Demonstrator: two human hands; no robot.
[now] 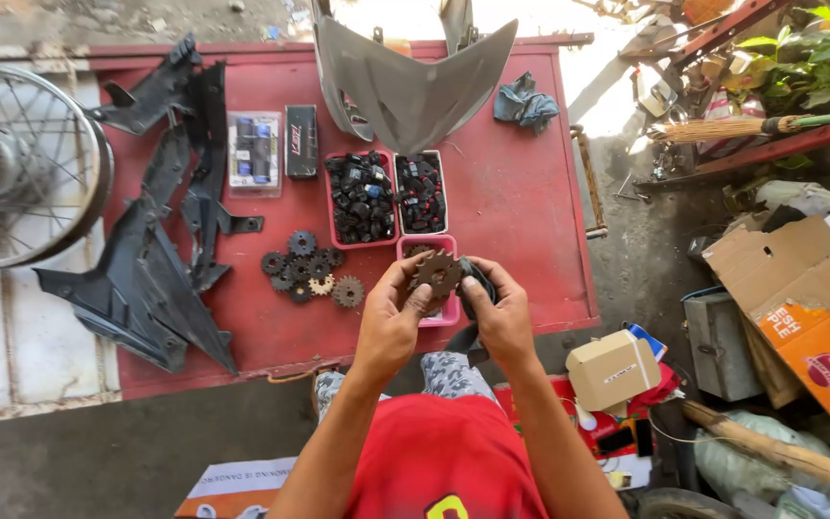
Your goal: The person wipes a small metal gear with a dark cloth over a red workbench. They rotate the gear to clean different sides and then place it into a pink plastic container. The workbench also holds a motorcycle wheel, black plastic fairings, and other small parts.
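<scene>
My left hand [394, 312] and my right hand [500, 312] are raised over the front edge of the red table [530, 211]. Between their fingertips they hold one rusty brown sprocket [436, 274], face up. My right hand also grips a black cloth or strap [468, 332] that hangs down under it. Just beneath the sprocket lies a small pink tray [449, 312]. To the left of my hands, a heap of several dark and rusty sprockets [307, 267] lies on the table.
Two pink trays of small black parts [383, 195] stand mid-table, behind them a grey motorcycle fairing [415, 82]. Black plastic panels [160, 240] and a spoked wheel [21, 163] lie at the left. Two packaged parts [274, 146], a blue rag [525, 104], cardboard boxes [799, 288] right.
</scene>
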